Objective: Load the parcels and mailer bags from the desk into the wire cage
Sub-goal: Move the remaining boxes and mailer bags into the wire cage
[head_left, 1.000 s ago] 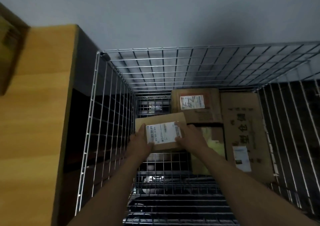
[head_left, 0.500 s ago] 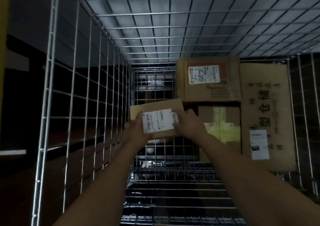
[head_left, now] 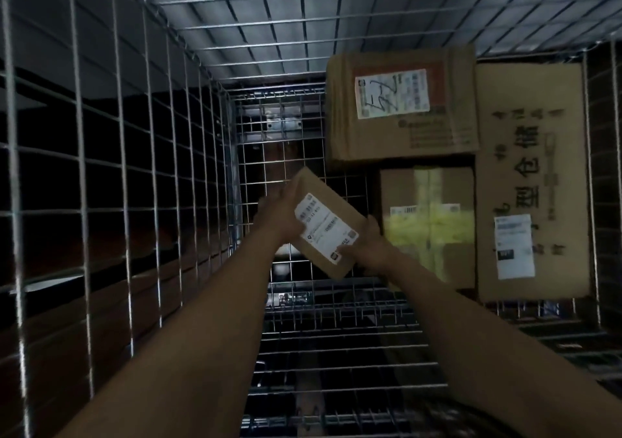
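Both arms reach down inside the wire cage (head_left: 141, 175). A small flat brown parcel (head_left: 331, 227) with a white label hangs above the cage floor, turned diagonally. My left hand (head_left: 277, 217) grips its upper left edge. My right hand (head_left: 368, 246) grips its lower right corner, thumb on the label. Three cardboard boxes lie on the floor to the right: a labelled box (head_left: 400, 104) at the back, a yellow-taped box (head_left: 429, 225) right beside my right hand, and a long printed box (head_left: 531, 182) along the right wall.
Wire mesh walls close in on the left, at the back (head_left: 303, 17) and on the right. The bare wire floor (head_left: 323, 346) shows below and left of the held parcel. The scene is dim.
The view has sunk deeper into the cage. The parcel has moved lower and rotated from level to a diagonal tilt, both hands still holding it.
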